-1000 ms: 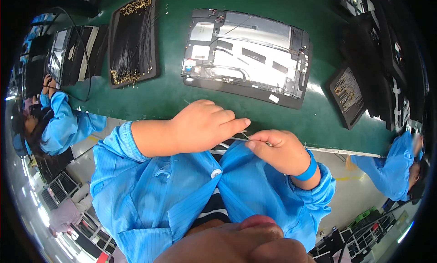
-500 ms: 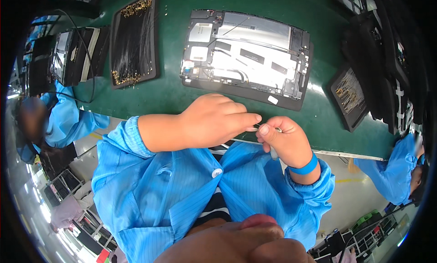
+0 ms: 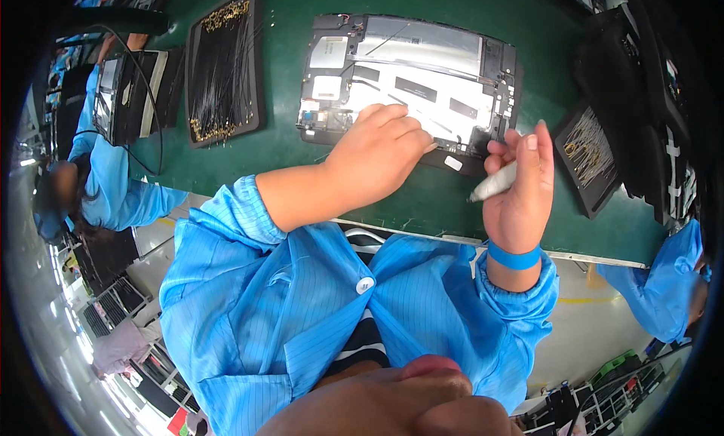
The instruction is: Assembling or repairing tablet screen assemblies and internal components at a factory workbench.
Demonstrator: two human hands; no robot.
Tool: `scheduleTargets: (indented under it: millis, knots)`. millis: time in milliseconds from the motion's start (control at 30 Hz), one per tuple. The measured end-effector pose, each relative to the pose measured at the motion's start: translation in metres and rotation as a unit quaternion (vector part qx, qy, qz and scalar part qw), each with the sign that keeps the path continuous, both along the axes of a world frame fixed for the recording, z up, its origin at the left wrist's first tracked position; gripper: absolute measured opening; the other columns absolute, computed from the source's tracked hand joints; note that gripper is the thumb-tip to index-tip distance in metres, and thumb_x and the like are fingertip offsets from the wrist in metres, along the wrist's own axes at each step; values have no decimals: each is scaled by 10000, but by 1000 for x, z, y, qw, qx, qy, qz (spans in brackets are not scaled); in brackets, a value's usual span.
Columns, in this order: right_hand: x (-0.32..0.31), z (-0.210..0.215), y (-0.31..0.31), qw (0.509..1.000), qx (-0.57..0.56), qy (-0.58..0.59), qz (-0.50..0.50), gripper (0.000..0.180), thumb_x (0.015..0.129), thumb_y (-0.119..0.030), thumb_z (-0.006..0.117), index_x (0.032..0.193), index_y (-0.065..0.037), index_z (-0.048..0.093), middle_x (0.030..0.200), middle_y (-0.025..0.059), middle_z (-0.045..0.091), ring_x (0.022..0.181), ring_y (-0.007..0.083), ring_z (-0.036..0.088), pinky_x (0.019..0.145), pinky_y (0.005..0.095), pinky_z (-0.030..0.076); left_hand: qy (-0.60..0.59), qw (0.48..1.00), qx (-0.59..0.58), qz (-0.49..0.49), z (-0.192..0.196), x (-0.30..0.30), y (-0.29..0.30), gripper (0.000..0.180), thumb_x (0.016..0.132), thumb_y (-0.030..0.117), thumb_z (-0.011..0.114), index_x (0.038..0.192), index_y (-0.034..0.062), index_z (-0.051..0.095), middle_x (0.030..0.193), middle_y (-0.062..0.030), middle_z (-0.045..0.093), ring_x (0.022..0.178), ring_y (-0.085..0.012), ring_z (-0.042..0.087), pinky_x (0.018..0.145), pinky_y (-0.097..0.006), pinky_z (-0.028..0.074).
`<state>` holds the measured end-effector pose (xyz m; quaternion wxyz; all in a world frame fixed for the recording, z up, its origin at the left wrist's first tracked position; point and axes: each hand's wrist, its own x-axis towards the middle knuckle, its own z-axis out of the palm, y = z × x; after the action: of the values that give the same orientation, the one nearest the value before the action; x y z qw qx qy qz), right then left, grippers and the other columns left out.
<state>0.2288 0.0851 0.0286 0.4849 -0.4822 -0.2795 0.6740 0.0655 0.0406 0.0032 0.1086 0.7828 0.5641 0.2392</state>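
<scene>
We have an opened device (image 3: 422,66) lying on the far middle of the green tabletop (image 3: 286,127), its silvery inner panel facing up and its dark frame showing parts along the edges. It rests on a dark board (image 3: 471,167) that shows beyond its near and right edges, with a small white label (image 3: 452,163) on the board's near side.

Our left grip (image 3: 381,153) is over the near edge of the device, back of the hand up and fingers curled; we cannot tell whether it grasps anything, as the fingertips are mostly hidden. Our right grip (image 3: 520,183) is raised just beside the near right corner of the board, closed around a pale tapered tool (image 3: 495,182) whose dark tip points left and near. A blue band (image 3: 515,256) circles the right wrist.

To the left of the device, we have a dark tray (image 3: 260,66) holding many black cables (image 3: 222,78) with gold-coloured ends at its far and near sides. On the right, a smaller dark tray (image 3: 571,172) holds thin wires (image 3: 587,151), beside a dark stack (image 3: 622,96). At the far left, a co-worker's blue sleeve (image 3: 109,183) shows.
</scene>
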Motion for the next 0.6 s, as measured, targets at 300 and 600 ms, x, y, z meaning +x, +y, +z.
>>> scheduleTargets:
  millis: [300,600]
  knots:
    - [-16,-32,-5,938,218,-255,-83,413,878,-284,333,1110,56,301,942,158,539,759,168,532,685,274,421,25,999,20,-3,-8,3,3,113,685,119,546,772,48,562,747,-53,544,767,-216,492,693,-330,364]
    - [-16,-44,-5,941,240,-236,-45,370,882,-275,321,1080,37,313,922,148,547,695,156,545,579,248,440,-30,1000,1,2,-1,4,5,91,669,102,551,743,50,563,728,-44,552,748,-206,502,668,-330,368]
